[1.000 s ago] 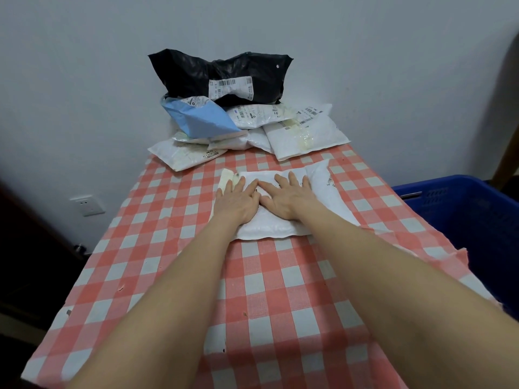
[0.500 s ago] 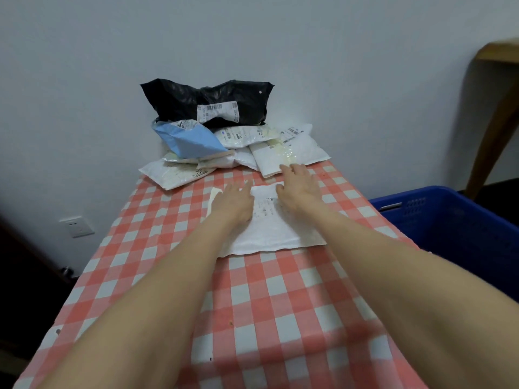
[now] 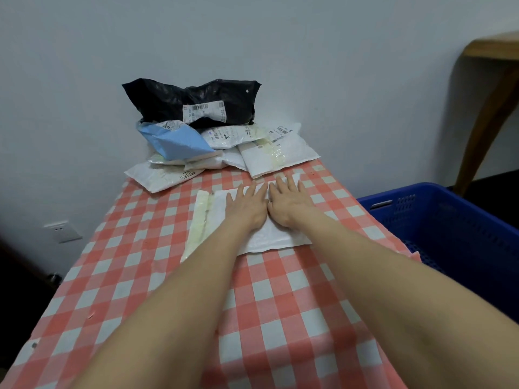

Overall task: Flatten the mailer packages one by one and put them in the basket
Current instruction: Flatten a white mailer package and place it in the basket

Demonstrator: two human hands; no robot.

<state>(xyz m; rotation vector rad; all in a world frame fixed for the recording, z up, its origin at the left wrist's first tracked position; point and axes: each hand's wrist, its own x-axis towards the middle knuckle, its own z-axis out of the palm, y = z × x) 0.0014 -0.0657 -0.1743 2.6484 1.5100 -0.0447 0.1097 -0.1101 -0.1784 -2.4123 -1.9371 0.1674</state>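
A white mailer (image 3: 273,240) lies flat on the tabletop (image 3: 157,290), a little beyond its middle, with a yellowish flap (image 3: 200,220) running down its left edge. Both hands rest on it, palms down and side by side. The left hand (image 3: 247,210) is over the middle of the mailer and the right hand (image 3: 290,206) is just beside it, toward the right edge. The fingers of both are straight and slightly spread, pointing to the far end of the tabletop, and neither hand grips anything. The right hand's fingertips reach the mailer's far edge. Bare forearms stretch from the near side of the view up to the hands.

The tabletop is covered by a red-and-white checked cloth. At its far end, against the wall (image 3: 337,66), more mailers lie in a pile, apart from the one under the hands. A puffed-up black mailer (image 3: 168,99) with a white barcode label sits on top. Below it on the left is a blue mailer (image 3: 182,141), and beside that a labelled white mailer (image 3: 230,136). A broad white mailer (image 3: 280,157) lies at the pile's right front and another white mailer (image 3: 160,178) at its left front corner.

To the right of the tabletop, and lower, stands a blue basket (image 3: 463,234) with perforated walls. A wall socket (image 3: 62,231) shows on the left, and a curved wooden leg (image 3: 488,108) at the upper right
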